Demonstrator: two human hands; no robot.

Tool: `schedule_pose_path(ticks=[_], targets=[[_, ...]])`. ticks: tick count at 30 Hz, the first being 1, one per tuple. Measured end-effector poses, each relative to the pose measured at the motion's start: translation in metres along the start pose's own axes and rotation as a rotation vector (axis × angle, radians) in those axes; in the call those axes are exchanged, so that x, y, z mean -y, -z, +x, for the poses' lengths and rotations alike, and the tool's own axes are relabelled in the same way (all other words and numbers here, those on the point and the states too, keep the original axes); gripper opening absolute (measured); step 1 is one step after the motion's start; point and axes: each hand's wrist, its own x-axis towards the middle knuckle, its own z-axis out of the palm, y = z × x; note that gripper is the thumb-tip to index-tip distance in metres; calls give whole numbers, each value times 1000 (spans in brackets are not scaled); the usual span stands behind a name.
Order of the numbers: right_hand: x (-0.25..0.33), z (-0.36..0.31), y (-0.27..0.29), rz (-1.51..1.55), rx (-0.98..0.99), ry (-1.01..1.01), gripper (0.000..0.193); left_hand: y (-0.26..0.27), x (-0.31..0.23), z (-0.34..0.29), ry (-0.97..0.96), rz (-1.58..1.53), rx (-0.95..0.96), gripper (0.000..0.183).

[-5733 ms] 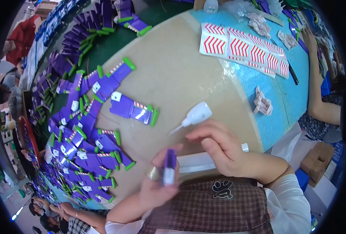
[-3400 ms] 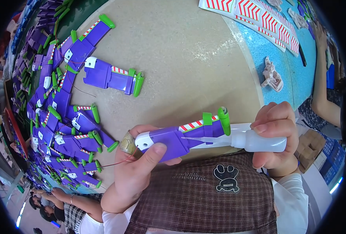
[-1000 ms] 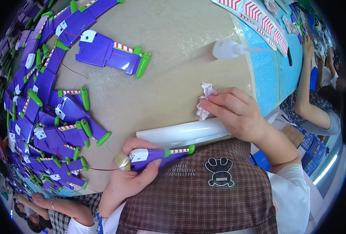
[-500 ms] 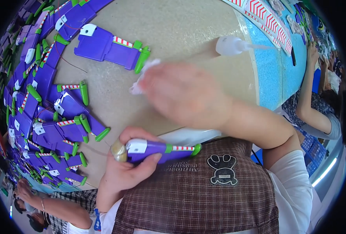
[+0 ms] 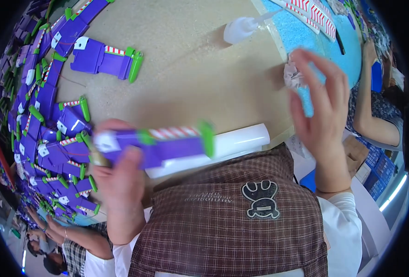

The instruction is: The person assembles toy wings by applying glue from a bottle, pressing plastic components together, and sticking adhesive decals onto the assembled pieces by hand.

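Held in my left hand is a purple plastic toy wing with a white end, a red-and-white striped strip and a green tip. The wing and hand are blurred, and something yellowish and shiny shows beside the fingers. My right hand is raised at the right with its fingers spread. A crumpled whitish tissue is by its fingertips at the border of the blue surface; whether they still touch it is hard to tell. A similar wing lies alone on the table at the upper left.
Many purple wings are heaped along the left. A white squeeze bottle lies at the top. Striped sticker sheets are on the blue surface. A white roll runs along the near edge. Other people's arms show at both sides.
My right hand has moved right with the tissue, from beside the lone wing to the blue surface, and its fingers have spread. My left hand has moved left and up with its wing.
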Motion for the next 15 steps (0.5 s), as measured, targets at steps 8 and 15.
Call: schedule_pose_path(ticks=[8, 15], targets=[[84, 26, -38, 566, 496, 374, 55, 9, -31, 5, -96, -390, -43, 31], [30, -25, -27, 359, 370, 185, 44, 31, -38, -12, -174, -462, -169, 33]])
